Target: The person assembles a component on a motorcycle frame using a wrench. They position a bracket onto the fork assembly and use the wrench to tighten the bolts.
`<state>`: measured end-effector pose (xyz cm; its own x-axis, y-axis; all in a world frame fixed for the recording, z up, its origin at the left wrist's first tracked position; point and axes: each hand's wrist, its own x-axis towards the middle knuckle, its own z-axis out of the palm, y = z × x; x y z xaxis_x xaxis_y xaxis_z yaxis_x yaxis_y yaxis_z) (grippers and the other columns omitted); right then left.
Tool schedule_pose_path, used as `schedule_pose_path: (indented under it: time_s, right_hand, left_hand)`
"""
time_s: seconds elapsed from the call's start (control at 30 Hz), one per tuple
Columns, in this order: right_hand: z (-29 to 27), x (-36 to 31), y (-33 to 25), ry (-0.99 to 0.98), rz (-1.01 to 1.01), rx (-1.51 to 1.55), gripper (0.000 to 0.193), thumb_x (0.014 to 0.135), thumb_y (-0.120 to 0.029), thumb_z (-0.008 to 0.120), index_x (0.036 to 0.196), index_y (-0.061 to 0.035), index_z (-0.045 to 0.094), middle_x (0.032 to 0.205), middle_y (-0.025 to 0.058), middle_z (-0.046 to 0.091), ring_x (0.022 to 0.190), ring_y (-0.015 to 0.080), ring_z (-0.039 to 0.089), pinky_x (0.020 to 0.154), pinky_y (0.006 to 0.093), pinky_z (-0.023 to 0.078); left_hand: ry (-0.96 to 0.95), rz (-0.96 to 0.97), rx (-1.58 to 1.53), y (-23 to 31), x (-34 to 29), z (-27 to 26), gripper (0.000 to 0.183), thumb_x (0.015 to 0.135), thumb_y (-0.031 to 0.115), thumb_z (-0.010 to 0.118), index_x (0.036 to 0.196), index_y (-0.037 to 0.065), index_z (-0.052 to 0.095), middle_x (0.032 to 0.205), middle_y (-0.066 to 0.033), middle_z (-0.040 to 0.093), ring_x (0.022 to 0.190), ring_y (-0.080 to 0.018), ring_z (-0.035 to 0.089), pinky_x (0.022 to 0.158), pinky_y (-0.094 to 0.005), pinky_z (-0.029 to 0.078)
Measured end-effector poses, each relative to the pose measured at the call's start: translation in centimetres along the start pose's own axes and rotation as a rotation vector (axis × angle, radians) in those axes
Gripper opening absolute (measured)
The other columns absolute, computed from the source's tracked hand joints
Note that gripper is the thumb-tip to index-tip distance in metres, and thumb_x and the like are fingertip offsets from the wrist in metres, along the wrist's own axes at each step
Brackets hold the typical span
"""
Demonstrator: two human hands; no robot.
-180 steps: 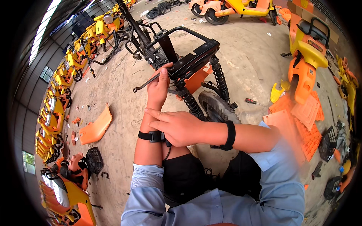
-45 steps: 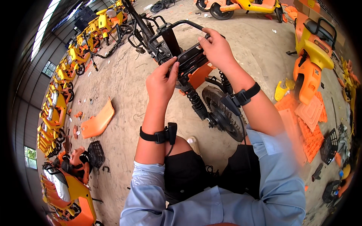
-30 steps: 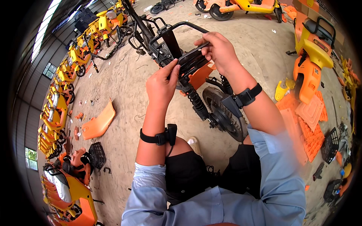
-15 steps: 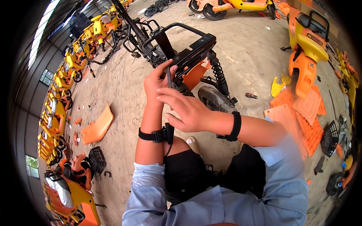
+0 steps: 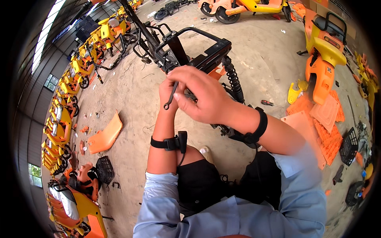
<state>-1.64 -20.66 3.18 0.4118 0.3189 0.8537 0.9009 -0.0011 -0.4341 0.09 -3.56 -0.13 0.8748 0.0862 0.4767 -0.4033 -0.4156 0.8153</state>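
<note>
A dark wrench with a ring at its lower end slants down in front of my left wrist. My right hand bends over the wrench, its fingers and thumb closed about the upper part. Behind it, my left hand is up against the rear of a stripped black scooter frame; its fingers are mostly hidden. The frame carries a black rack, and a coil-spring shock absorber stands just beyond my right hand. What the wrench's upper end touches is covered.
A screwdriver lies on the floor to the right, near stacked orange panels. An orange curved panel and a black basket lie left. Yellow scooters line the left wall; another scooter stands at right.
My right hand has moved up and left over my left hand, its fingers closing on the wrench. The wrench's ring end now shows lower, by my left wrist. The view has shifted slightly.
</note>
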Motion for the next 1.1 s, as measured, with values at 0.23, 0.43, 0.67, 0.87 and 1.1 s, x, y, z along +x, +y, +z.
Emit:
schedule_pose_path:
  time_s: [0.23,0.43,0.67,0.87,1.1]
  right_hand:
    - [-2.4,-2.6,5.6,-0.109,0.258,-0.319,0.051,0.092,-0.024,0.069,0.137,-0.0028,0.058,0.141,0.0173,0.059,0.137,0.0364,0.049,0.112,0.0507,0.038]
    - [-0.7,-3.5,6.7,-0.154,0.145,-0.468,0.075,0.089,-0.029,0.071,0.154,-0.0033,0.043,0.164,0.0169,0.036,0.154,0.0357,0.028,0.12,0.0536,0.022]
    - [2.1,-3.0,7.5,-0.132,0.176,-0.429,0.076,0.089,-0.029,0.069,0.154,-0.0013,0.043,0.162,0.0158,0.039,0.154,0.0343,0.027,0.118,0.0548,0.021]
    - [3.0,-3.6,6.7,-0.083,0.164,-0.434,0.075,0.087,-0.026,0.068,0.152,0.0022,0.045,0.16,0.0173,0.041,0.153,0.0354,0.028,0.116,0.0543,0.024]
    - [2.2,-4.5,6.1,-0.094,0.14,-0.46,0.067,0.084,-0.019,0.067,0.146,0.0,0.05,0.154,0.0176,0.047,0.146,0.037,0.035,0.114,0.0541,0.027]
  left_hand:
    - [-0.025,-0.104,-0.184,-2.2,0.7,-0.8,0.036,0.11,0.032,0.058,0.128,0.004,0.072,0.076,0.0037,0.058,0.067,-0.0036,0.048,0.059,-0.0222,0.039]
    - [-0.026,-0.309,-0.486,-1.3,0.8,-0.7,0.044,0.11,0.04,0.054,0.131,0.005,0.07,0.063,0.0087,0.038,0.054,-0.0024,0.032,0.049,-0.0224,0.025]
    - [0.199,-0.369,-0.556,-1.7,2.0,0.0,0.031,0.106,0.032,0.064,0.118,0.004,0.068,0.061,0.0086,0.04,0.048,-0.003,0.03,0.045,-0.023,0.023]
    - [0.278,-0.332,-0.315,-0.3,2.8,1.0,0.035,0.101,0.028,0.073,0.116,-0.003,0.074,0.086,-0.0005,0.07,0.071,-0.0061,0.058,0.062,-0.0227,0.046]
    - [0.147,-0.146,-0.025,0.7,2.3,1.4,0.031,0.103,0.025,0.07,0.114,-0.003,0.077,0.093,-0.0055,0.075,0.083,-0.0066,0.063,0.073,-0.0245,0.052]
